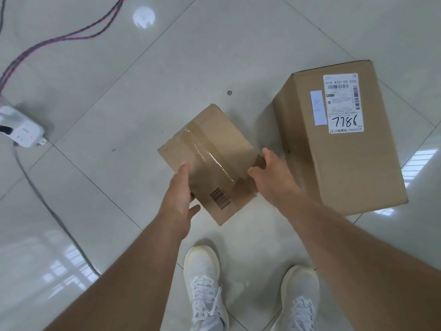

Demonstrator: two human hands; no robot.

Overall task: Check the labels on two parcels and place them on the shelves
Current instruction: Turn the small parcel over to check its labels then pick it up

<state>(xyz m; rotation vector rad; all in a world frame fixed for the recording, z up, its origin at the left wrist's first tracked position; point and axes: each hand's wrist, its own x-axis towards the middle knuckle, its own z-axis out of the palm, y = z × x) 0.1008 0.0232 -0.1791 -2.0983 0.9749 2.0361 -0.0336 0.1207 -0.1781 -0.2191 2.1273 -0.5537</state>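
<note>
A small brown cardboard parcel (210,151), sealed with clear tape and printed with a barcode, sits between my two hands above the tiled floor. My left hand (180,192) grips its near-left edge with fingers wrapped under it. My right hand (267,170) holds its right edge. A larger cardboard parcel (343,163) stands on the floor to the right, apart from my hands. Its top carries a white shipping label (343,102) with "7786" handwritten on it.
A white power strip (22,129) lies at the left edge, with a grey cable (50,211) trailing toward me and red-blue twisted wires (59,39) running away. My white shoes (205,283) stand below the parcels. Glossy floor tiles surround everything.
</note>
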